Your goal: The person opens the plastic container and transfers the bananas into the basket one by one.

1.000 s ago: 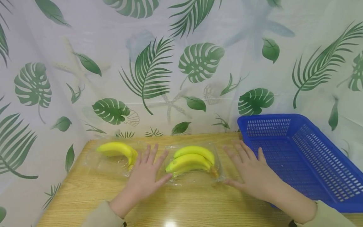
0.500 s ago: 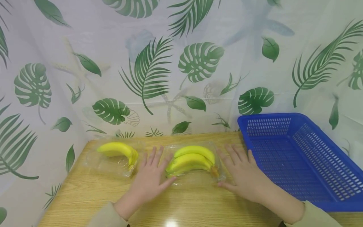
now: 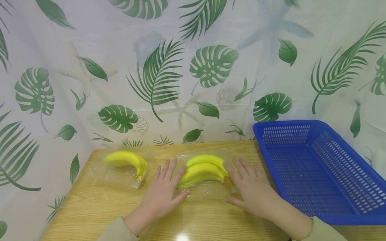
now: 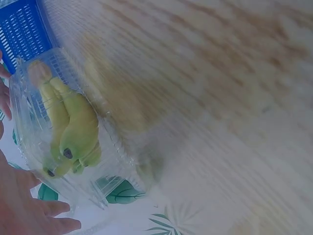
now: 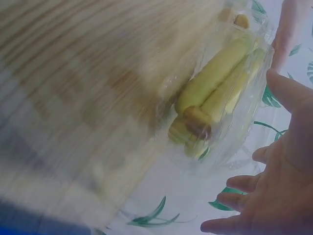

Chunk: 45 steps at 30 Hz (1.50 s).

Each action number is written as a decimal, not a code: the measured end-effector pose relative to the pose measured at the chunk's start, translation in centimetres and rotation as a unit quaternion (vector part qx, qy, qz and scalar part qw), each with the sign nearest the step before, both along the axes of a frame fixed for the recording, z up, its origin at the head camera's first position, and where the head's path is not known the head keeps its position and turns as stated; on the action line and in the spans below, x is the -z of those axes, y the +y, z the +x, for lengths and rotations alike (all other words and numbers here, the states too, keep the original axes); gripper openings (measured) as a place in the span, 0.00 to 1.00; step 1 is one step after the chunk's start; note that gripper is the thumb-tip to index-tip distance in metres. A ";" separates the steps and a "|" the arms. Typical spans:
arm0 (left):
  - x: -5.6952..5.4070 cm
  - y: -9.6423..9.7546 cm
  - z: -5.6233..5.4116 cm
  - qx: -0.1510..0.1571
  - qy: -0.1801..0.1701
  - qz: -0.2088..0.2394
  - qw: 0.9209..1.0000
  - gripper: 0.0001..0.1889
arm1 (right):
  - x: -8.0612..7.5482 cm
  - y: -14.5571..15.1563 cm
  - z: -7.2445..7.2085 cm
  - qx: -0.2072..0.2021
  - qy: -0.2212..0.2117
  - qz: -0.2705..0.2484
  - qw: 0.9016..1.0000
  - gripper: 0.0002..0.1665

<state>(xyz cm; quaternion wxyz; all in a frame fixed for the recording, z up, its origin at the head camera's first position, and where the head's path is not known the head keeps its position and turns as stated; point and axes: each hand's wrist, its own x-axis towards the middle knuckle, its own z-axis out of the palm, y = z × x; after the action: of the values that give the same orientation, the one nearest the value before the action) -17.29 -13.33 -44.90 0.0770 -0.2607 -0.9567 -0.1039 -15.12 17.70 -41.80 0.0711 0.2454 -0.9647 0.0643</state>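
A clear plastic box (image 3: 206, 191) with yellow bananas (image 3: 205, 171) in it lies on the table between the two hands. My left hand (image 3: 164, 192) is at the box's left end, fingers spread and straight. At the right end is my right hand (image 3: 253, 191), also with fingers extended; its fingertips overlap the box's edge in the head view. Whether either hand touches the plastic, I cannot tell. In the left wrist view the banana tips (image 4: 78, 142) face the camera. The right wrist view shows the brown stem end (image 5: 198, 122) through the plastic.
Another clear box (image 3: 110, 175) holding a yellow banana (image 3: 124, 158) stands to the left on the wooden table (image 3: 87, 207). A blue perforated basket (image 3: 301, 174) sits at the right. Behind hangs a leaf-printed cloth (image 3: 181, 83).
My right hand has moved left, away from the basket and toward the middle box. My left hand has shifted slightly right toward the same box. The boxes look unmoved.
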 end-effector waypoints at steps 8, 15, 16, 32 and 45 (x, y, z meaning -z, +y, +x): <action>0.4 0.1 0.1 0.002 0.009 -0.007 1.000 0.41 | 1.0 -1.2 -0.1 -0.005 -0.024 -0.010 1.000 0.61; 0.6 0.2 0.0 0.015 0.003 -0.013 1.000 0.43 | 1.6 -1.2 -0.3 0.000 -0.022 -0.016 1.000 0.60; 0.7 0.1 0.0 0.018 0.002 -0.014 1.000 0.43 | 1.7 -1.2 -0.3 0.000 -0.021 -0.016 1.000 0.60; 1.1 -0.5 0.3 0.036 -0.006 0.002 0.999 0.45 | 2.5 -1.0 -0.4 -0.008 0.005 -0.010 1.000 0.58; 1.3 -0.9 0.7 0.051 0.022 -0.025 0.998 0.40 | 2.5 -0.7 0.8 -0.014 0.018 -0.003 1.000 0.55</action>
<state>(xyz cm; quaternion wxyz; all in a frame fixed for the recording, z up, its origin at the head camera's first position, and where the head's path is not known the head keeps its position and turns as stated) -16.62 -14.24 -46.18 0.0861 -0.3131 -0.9426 -0.0777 -14.30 17.02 -44.31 0.0879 0.2601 -0.9595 0.0639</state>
